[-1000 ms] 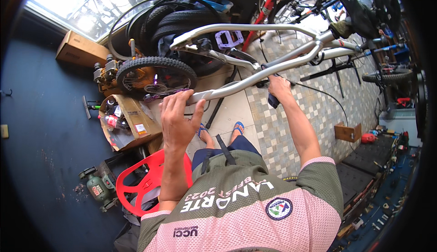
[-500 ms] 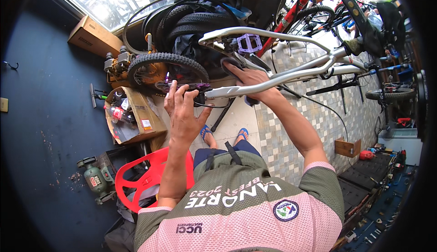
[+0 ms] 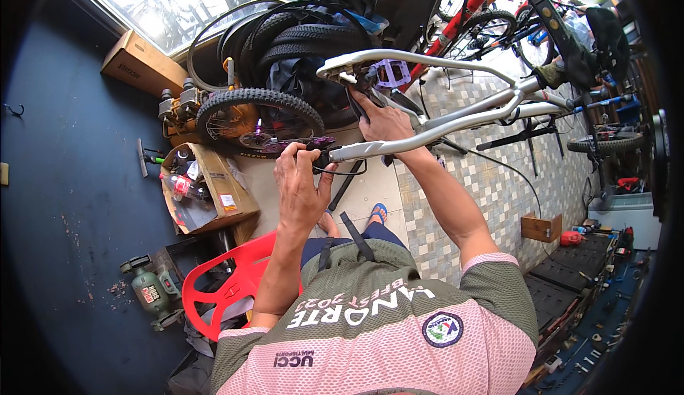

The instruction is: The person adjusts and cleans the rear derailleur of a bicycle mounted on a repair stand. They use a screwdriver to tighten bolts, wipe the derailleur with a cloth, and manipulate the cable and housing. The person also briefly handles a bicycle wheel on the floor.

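A silver bike frame reaches from the upper right to its rear end in front of me. My left hand is closed, thumb against fingers, on a black derailleur-like part at the tip of the lower tube. A cable loops from that part, and a purple toothed piece shows just beyond my fingertips. Between the frame's two rear arms, my right hand has its fingers bent around something dark and thin that I cannot make out. A purple pedal sits right behind it.
Beyond my left hand stands a knobby-tyred wheel, with stacked tyres behind it. An open cardboard box with a bottle lies to the left, above a red chair. Tools line the lower right, and other bikes are at the back right.
My left hand has moved from spread fingers beside the frame's tip to a pinch on the black part. My right hand has shifted slightly, its fingers now pointing farther up between the tubes.
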